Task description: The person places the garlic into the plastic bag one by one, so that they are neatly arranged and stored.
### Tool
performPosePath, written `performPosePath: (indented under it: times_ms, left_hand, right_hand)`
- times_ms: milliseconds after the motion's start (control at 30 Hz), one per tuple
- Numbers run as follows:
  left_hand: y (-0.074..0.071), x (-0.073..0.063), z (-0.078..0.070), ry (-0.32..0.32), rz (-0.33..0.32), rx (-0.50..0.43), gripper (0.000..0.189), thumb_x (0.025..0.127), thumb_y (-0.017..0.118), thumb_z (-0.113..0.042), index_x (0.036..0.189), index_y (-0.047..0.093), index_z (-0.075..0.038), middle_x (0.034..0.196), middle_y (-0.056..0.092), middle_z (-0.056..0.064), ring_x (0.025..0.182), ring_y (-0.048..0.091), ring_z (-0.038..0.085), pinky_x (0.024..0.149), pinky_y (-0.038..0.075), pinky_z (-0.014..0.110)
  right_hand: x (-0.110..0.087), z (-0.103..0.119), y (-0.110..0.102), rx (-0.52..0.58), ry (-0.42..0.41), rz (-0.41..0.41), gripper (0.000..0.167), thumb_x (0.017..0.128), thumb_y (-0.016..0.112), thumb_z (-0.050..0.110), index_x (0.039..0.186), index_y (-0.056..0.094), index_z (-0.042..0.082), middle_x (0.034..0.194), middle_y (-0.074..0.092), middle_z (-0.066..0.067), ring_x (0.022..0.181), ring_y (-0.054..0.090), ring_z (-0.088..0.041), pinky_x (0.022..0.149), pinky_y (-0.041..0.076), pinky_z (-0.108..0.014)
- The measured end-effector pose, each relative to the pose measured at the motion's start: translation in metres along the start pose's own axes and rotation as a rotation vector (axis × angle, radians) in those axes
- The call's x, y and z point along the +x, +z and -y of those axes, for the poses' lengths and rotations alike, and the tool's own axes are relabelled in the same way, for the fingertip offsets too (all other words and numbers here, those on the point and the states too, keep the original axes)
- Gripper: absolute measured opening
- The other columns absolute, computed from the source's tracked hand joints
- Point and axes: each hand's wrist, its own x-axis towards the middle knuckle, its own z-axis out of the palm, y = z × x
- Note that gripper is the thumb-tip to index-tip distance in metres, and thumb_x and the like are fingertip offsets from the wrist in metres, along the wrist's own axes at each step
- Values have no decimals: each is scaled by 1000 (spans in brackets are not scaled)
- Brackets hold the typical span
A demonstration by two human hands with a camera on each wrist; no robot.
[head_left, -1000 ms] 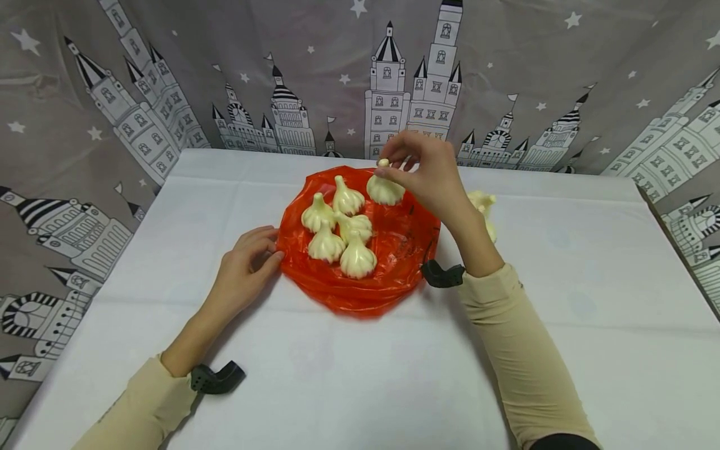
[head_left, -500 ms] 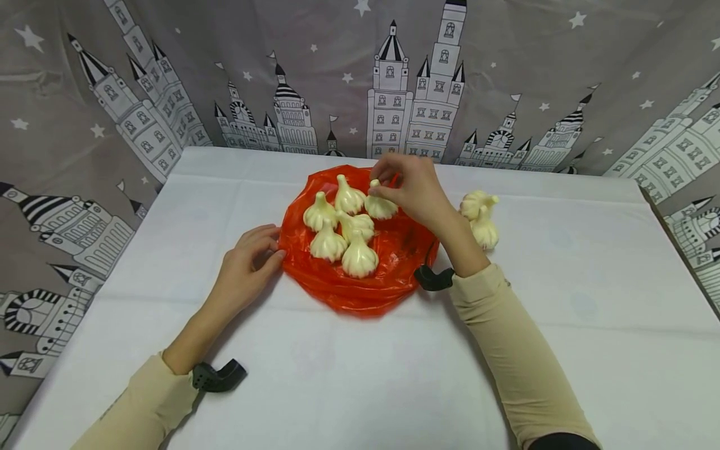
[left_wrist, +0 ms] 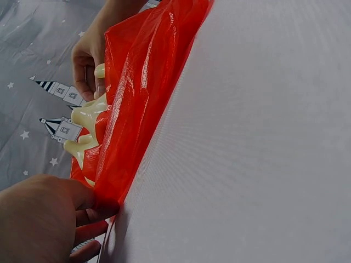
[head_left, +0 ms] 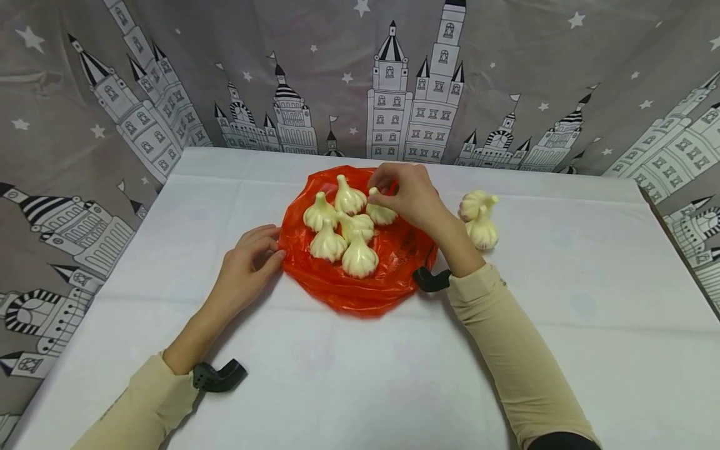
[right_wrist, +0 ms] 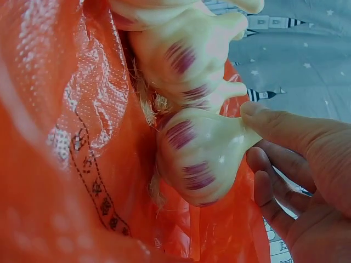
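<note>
My right hand [head_left: 409,195] pinches the stem of a garlic bulb [head_left: 381,214] at the right of a cluster on a red plastic bag [head_left: 402,256]. In the right wrist view, thumb and fingers meet on that bulb's neck, and purple streaks mark its glossy, cream sides. Several other garlic bulbs [head_left: 360,257] sit close together on the bag, stems mostly up. At the bag's left edge, my left hand [head_left: 243,265] holds the rim between thumb and fingers. The left wrist view shows the raised red bag wall [left_wrist: 137,93] hiding most of the bulbs.
Two more garlic bulbs [head_left: 480,231] lie together on the white tablecloth [head_left: 562,275], right of the bag. A grey curtain [head_left: 326,62] printed with castles and stars hangs behind the table. Each wrist carries a black camera mount [head_left: 218,376].
My right hand has moved down and slightly left, lowering the garlic bulb onto the bag beside the others. The two bulbs at the right came into fuller view. The left hand stays put.
</note>
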Motion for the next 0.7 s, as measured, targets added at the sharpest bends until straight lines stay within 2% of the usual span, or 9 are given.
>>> performPosePath:
  times_ms: [200,400,700]
  left_hand:
    - [0,0,0,19,-5,0,8,100,68,-12,93,71,-7,146,62,20,146,47,39,118,37,69]
    - [1,0,3,62,-30,0,9,99,68,-8,89,69,-6,142,65,20,144,49,39,120,36,67]
    - [1,0,2,56,-27,1,10,99,69,-9,90,69,-6,143,65,21,144,49,39,119,36,68]
  right_hand:
    - [-1,-1,-3,-1,-31,-24,18,91,85,22,103,78,11,93,75,-1,85,65,-16,76,53,-32]
    - [-2,1,-7,30,-61,-87,20,94,81,23,106,78,8,96,78,-2,83,68,-15,74,56,-30]
    - [-8,6,-13,47,-49,-150,18,96,79,24,107,79,10,95,78,-3,80,67,-16,73,56,-30]
